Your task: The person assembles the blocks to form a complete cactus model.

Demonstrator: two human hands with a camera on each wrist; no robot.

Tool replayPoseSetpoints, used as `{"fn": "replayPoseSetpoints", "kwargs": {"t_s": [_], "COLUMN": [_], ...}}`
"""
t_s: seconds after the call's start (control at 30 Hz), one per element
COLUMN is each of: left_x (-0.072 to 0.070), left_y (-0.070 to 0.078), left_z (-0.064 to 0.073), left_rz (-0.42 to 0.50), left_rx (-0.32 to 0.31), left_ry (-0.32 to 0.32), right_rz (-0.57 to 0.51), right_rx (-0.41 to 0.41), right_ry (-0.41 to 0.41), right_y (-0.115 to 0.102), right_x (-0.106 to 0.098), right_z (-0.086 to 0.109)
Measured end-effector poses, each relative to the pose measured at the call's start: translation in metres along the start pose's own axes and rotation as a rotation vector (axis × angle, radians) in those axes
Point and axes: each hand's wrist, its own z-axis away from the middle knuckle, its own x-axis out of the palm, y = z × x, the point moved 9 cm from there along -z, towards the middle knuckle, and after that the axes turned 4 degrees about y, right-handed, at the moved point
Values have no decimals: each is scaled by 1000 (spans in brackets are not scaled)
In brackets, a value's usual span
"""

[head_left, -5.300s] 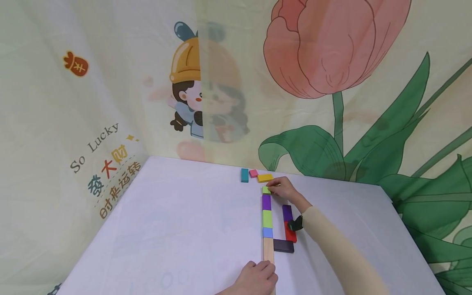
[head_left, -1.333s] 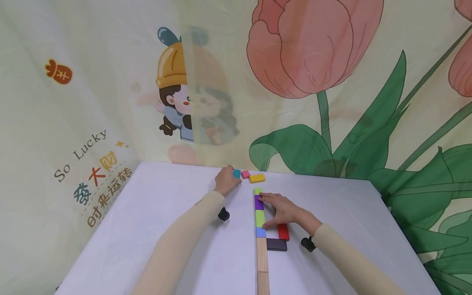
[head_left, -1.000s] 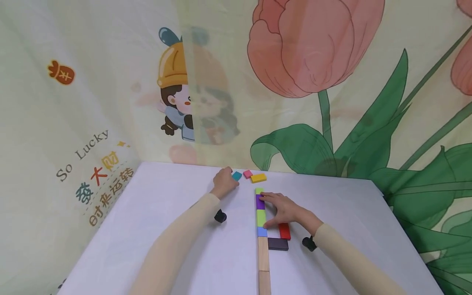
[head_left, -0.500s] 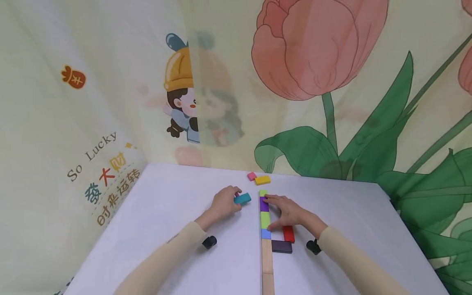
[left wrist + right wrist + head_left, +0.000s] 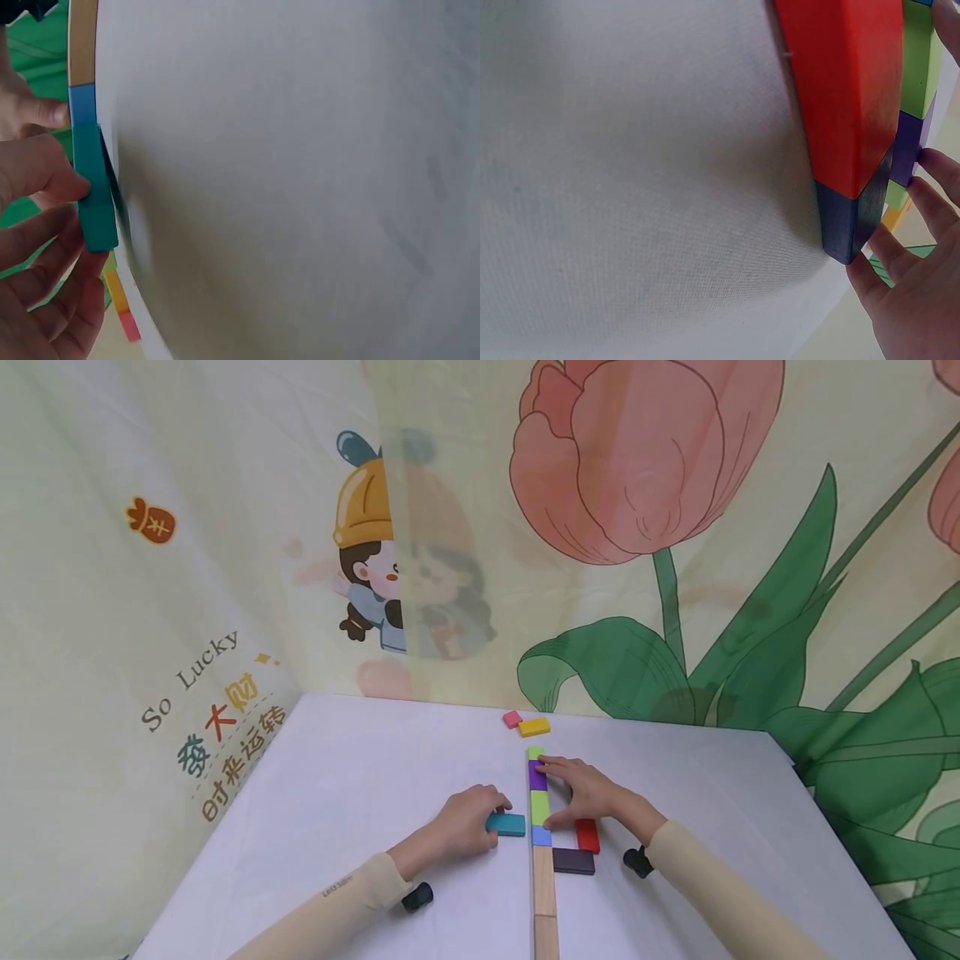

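My left hand [image 5: 465, 822] pinches a teal block [image 5: 512, 825] between thumb and fingers, just left of a straight row of blocks. In the left wrist view the teal block [image 5: 94, 195] overlaps the row. My right hand [image 5: 588, 789] rests along the row's right side, fingers spread, fingertips at a purple block [image 5: 537, 775] and thumb near a light blue block [image 5: 542, 836]. A lime block [image 5: 539, 807] lies between them, and a small lime block [image 5: 535, 752] forms the far end. Plain wooden blocks [image 5: 544, 881] make up the near end.
A black block [image 5: 573, 861] juts right from the row, meeting a red block [image 5: 588, 837] under my right wrist. A dark purple-blue block [image 5: 836, 217] continues from the red one. A pink block [image 5: 512, 719] and a yellow block [image 5: 534, 727] lie near the table's back edge.
My left hand has taken the teal block from the back edge and brought it nearer, beside the row, turning it crosswise. My right hand, earlier at the far lime block, now stays along the row.
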Motion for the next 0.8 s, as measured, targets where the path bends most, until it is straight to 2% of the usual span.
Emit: {"fn": "replayPoseSetpoints", "kwargs": {"t_s": [0.17,0.43,0.8], "left_x": [3,4,7], "left_y": [4,4,6], "left_z": [-1,-2,-4], "left_rz": [-15,-18,-13], "left_rx": [17,0,20], "left_ry": [14,28,15], "right_rz": [-7,4,-3], "right_rx": [-3,-19,-23], "right_ry": [8,4,8], "right_y": [0,-1,-3], "right_x": [0,-1,-1], "right_z": [-1,-2,-1]}}
